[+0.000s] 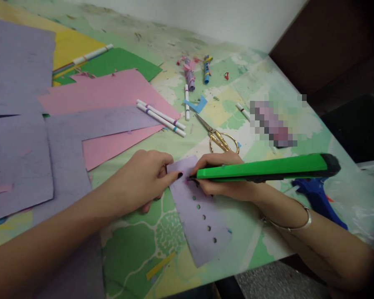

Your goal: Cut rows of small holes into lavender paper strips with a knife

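A strip of lavender paper (188, 224) lies on the table in front of me, with a row of several small holes down its middle. My left hand (148, 174) is closed at the strip's upper left edge, its thumb pressed on top and its other fingers curled. My right hand (220, 174) is wrapped round a green utility knife (264, 166) with a dark end. The knife's front end points at the upper part of the strip, close to my left thumb. My right fingers hide the blade tip. Gold-handled scissors (218, 135) lie just beyond my right hand.
Pink paper (112, 89), green paper (121, 62) and large lavender sheets (15, 70) cover the left side. White markers (162, 118) lie mid-table near two small decorated paper rolls (189, 74). A blue glue gun (319, 199) sits under my right forearm's far side. A yellow scrap (160, 265) lies near the front edge.
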The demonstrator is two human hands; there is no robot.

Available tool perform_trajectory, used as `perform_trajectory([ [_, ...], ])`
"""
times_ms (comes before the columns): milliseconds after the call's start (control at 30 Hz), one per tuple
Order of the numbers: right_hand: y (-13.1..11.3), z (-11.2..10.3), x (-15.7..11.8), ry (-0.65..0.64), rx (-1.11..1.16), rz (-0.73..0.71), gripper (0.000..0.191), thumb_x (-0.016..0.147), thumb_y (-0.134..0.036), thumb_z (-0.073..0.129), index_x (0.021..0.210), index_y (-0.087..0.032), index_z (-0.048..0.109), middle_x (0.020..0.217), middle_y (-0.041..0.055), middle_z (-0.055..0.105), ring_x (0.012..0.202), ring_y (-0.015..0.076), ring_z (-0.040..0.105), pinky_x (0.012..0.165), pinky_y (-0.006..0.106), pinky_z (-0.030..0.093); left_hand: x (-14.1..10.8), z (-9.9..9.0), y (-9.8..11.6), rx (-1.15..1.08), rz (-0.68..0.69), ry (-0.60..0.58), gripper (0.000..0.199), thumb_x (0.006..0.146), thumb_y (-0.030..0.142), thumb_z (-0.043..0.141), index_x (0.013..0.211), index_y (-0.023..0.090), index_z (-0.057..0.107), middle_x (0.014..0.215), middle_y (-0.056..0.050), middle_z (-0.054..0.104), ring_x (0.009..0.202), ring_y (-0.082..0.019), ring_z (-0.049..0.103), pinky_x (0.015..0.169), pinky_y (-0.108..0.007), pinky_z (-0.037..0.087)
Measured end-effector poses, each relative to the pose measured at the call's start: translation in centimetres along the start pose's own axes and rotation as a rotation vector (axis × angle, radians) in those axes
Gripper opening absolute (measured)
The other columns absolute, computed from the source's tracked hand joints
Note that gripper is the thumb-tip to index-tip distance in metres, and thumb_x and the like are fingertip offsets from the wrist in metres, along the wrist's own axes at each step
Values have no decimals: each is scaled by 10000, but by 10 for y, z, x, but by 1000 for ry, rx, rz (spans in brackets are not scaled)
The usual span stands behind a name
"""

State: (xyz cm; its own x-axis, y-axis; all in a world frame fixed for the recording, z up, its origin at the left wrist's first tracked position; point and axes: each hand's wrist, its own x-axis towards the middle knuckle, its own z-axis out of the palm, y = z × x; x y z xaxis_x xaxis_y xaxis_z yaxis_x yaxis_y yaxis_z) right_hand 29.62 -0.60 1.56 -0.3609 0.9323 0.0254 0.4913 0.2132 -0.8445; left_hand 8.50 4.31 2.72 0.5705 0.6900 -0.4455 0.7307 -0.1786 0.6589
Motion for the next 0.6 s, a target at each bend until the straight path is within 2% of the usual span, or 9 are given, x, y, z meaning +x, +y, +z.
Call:
perform_trajectory([
  [233, -7, -4, -1, -74, 72, 123, 128, 766, -119, 663, 869, -158, 728, 631, -33, 696, 580, 101, 644, 570, 189, 490, -7, 3, -6, -112, -104, -85, 376, 863, 454, 560, 585, 215, 475, 457, 13, 633, 291, -140, 572, 285, -187, 337],
  [333, -4, -2, -1, -54, 31, 88, 121, 752, -121, 674, 853, -166, 723, 660, -27, 708, 632, 111, 656, 599, 193, 486, -6, 2, -4, -137, -102, -43, 369, 870, 481, 564, 635, 211, 475, 488, 10, 659, 292, -130, 569, 293, -182, 320],
  [467, 0, 0, -1, -25, 2, 41, 115, 746, -130, 671, 847, -170, 710, 659, -38, 707, 611, 95, 631, 586, 182, 461, -3, 3, -2, -176, -72, -7, 195, 928, 412, 503, 852, 236, 468, 491, 59, 661, 287, -127, 559, 317, -176, 346],
  [600, 0, 2, -1, 5, -23, 17, 97, 729, -137, 658, 809, -164, 706, 671, -35, 708, 605, 88, 616, 571, 177, 446, -3, 4, -3, -158, -46, -23, 174, 939, 388, 495, 871, 240, 436, 478, 70, 650, 282, -124, 555, 306, -166, 319],
])
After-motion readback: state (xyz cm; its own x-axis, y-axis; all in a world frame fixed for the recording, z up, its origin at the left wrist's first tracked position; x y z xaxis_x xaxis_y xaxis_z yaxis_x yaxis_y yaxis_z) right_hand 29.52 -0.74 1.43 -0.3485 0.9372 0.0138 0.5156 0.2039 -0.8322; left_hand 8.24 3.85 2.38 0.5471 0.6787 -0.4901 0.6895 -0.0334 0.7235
